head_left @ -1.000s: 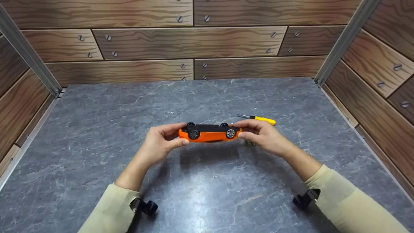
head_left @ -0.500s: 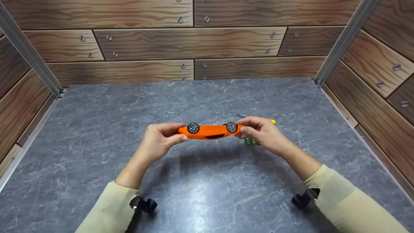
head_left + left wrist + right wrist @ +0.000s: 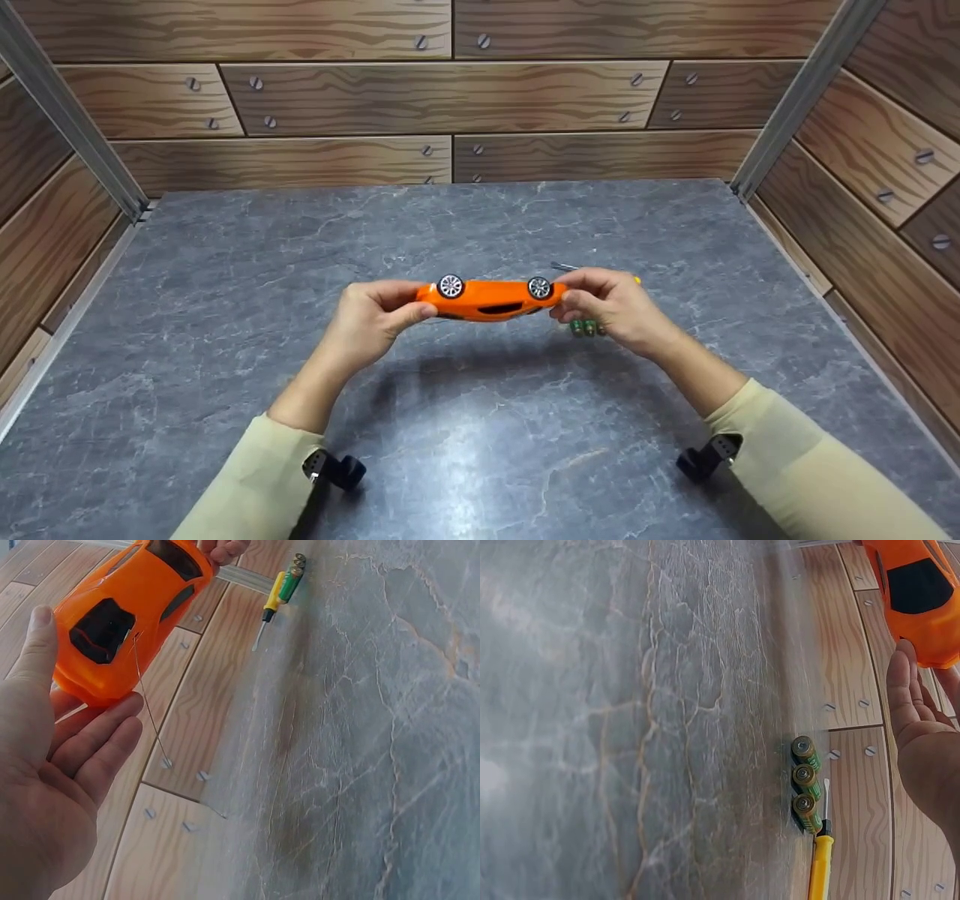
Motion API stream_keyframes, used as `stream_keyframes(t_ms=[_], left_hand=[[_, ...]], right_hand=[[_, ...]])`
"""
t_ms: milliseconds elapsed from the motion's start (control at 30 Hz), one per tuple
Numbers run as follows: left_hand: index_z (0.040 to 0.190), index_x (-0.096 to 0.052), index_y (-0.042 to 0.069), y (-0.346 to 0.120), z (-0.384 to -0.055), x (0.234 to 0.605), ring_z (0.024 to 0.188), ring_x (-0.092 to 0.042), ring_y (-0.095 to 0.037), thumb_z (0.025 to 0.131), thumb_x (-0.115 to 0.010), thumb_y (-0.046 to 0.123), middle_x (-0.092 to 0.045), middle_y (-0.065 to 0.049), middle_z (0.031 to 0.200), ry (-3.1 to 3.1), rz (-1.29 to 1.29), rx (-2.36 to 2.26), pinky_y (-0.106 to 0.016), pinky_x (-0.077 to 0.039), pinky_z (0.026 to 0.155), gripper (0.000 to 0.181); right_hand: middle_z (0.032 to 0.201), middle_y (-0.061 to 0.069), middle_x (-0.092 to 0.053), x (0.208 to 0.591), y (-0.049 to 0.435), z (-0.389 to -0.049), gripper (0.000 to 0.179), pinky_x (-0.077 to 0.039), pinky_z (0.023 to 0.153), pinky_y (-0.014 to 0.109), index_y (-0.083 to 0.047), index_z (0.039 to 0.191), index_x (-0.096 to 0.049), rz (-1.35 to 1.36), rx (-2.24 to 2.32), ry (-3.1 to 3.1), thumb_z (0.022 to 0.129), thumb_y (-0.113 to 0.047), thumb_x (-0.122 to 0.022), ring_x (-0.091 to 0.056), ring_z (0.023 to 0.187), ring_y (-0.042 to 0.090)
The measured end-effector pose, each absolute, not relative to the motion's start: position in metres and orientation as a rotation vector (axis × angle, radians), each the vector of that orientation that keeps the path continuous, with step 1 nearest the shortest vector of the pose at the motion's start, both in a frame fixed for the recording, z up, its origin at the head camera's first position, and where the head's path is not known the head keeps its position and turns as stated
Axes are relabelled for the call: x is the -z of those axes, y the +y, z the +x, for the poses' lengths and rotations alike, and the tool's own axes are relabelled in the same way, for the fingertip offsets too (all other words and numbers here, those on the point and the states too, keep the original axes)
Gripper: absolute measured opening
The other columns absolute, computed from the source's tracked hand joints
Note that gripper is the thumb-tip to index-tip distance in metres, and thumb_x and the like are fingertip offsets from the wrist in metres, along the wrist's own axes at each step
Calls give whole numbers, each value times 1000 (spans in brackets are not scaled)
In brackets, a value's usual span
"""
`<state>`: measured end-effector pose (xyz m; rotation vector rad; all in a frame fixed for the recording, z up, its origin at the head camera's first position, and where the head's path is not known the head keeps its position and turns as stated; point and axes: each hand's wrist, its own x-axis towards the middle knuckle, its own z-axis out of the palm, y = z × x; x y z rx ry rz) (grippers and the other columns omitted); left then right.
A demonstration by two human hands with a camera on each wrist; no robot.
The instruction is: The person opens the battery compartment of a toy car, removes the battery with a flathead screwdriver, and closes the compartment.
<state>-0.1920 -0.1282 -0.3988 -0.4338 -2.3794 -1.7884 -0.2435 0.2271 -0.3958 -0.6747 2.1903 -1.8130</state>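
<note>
Between both hands, above the table, an orange toy car (image 3: 487,298) is held on its side to upside down, two silver-spoked wheels along its upper edge in the head view. My left hand (image 3: 367,319) grips one end with thumb and fingers. The other end is pinched by my right hand (image 3: 619,311). In the left wrist view the car's roof and dark windows show, with a thin wire (image 3: 150,712) hanging from its body. Three green batteries (image 3: 805,784) stand near the right hand, beside a yellow-handled screwdriver (image 3: 821,862), which that hand mostly hides in the head view.
The grey marbled table (image 3: 262,270) spreads under both arms. Wood-patterned panels (image 3: 442,97) wall it at the back and sides, with metal posts (image 3: 806,97) at the corners. A black camera (image 3: 334,470) is strapped to each wrist.
Both hands have rolled the car so its black underside has turned out of sight and its orange side faces the head camera. The right hand now covers more of the screwdriver, and the batteries show more.
</note>
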Motion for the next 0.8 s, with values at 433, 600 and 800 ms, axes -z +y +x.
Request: stream_keyframes(t_ms=[433, 600, 800], left_hand=[[114, -82, 1, -129, -191, 398, 90, -76, -20, 92, -83, 16, -81, -10, 103, -2368, -426, 1838, -29, -63, 80, 27], [117, -81, 4, -129, -191, 399, 91, -77, -20, 92, -84, 16, -81, -8, 105, -2360, -430, 1843, -30, -63, 80, 28], [133, -74, 7, -130, -188, 397, 99, -78, -22, 92, -83, 13, -81, -8, 108, -2380, -432, 1848, -32, -63, 86, 42]], right_hand=[[110, 17, -77, 397, 224, -242, 27, -63, 89, 48, 4, 126, -71, -633, 1756, 2266, 103, -9, -70, -76, 95, 29], [111, 18, -77, 396, 223, -241, 27, -64, 87, 47, 5, 127, -70, -639, 1760, 2278, 104, -9, -69, -77, 93, 26], [103, 19, -78, 399, 221, -242, 25, -65, 79, 40, 6, 125, -70, -649, 1791, 2280, 103, -7, -69, -77, 86, 24]])
